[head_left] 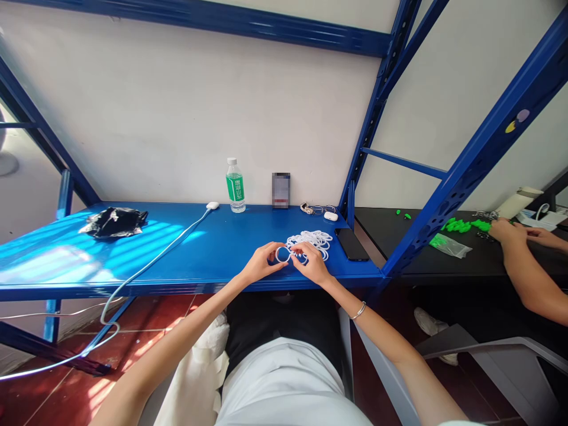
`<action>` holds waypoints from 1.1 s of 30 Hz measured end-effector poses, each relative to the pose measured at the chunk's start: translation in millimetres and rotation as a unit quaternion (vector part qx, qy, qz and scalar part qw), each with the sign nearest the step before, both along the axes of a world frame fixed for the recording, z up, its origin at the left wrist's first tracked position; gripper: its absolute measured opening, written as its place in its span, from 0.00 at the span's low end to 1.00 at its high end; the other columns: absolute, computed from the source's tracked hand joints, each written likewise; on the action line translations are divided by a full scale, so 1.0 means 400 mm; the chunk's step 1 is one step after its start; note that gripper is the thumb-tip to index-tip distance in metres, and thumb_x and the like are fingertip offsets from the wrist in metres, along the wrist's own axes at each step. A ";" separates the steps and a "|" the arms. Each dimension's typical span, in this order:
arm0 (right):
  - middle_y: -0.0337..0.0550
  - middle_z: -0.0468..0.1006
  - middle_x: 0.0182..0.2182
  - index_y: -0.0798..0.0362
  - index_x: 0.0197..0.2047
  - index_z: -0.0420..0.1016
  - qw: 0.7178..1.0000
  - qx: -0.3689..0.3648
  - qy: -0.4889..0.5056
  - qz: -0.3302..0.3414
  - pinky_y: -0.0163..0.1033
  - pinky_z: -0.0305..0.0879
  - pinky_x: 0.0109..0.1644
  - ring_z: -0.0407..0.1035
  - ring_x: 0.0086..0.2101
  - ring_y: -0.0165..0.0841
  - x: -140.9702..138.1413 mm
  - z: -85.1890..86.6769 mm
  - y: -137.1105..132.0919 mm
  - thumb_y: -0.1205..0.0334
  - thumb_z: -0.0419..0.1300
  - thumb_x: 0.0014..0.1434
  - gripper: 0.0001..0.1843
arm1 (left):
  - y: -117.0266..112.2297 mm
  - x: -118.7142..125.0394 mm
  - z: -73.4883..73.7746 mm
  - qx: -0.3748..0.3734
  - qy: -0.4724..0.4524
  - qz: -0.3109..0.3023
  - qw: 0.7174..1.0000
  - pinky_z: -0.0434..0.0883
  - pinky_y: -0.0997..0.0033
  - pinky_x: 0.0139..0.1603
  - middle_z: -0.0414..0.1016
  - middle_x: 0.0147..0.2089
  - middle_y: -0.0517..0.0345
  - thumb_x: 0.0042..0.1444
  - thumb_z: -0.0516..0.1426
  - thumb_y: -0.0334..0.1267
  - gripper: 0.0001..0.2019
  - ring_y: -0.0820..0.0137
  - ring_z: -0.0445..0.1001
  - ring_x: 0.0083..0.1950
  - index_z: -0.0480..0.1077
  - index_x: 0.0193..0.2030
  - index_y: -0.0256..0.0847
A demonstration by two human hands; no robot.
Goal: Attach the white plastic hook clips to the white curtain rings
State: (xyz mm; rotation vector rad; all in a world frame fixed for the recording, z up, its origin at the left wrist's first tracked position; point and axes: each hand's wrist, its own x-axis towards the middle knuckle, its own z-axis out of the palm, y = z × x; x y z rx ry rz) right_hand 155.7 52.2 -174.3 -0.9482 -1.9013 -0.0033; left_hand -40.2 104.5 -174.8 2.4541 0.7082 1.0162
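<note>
My left hand (265, 261) is closed, thumb and fingers pinching the left side of a thin white ring (277, 252) near the front edge of the blue table. From the other side, my right hand (312, 264) is also closed, its fingertips at the ring's right side. The ring stands open as a round loop between both hands. Just behind and beside my right hand lies a pile of similar white rings (318, 238), partly hidden by the fingers. I cannot make out any join in the held ring.
On the blue table (213, 248) stand a bottle (236, 189) and an upright phone (281, 190). A black phone (351, 244), white earbud case (331, 216), glasses (322, 209), black bag (116, 223) and white cable (164, 245) lie around. Rightward, a co-worker's hands (510, 231) are near green pieces (457, 225).
</note>
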 end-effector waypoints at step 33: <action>0.43 0.75 0.35 0.51 0.42 0.70 1.000 0.001 -0.029 -0.013 0.42 0.68 0.41 0.70 0.35 0.35 0.002 -0.005 0.003 0.65 0.53 0.62 0.06 | -0.003 0.001 0.005 -0.016 0.009 0.002 1.000 0.68 0.72 0.31 0.72 0.39 0.54 0.56 0.56 0.53 0.24 0.73 0.66 0.29 0.65 0.53 0.39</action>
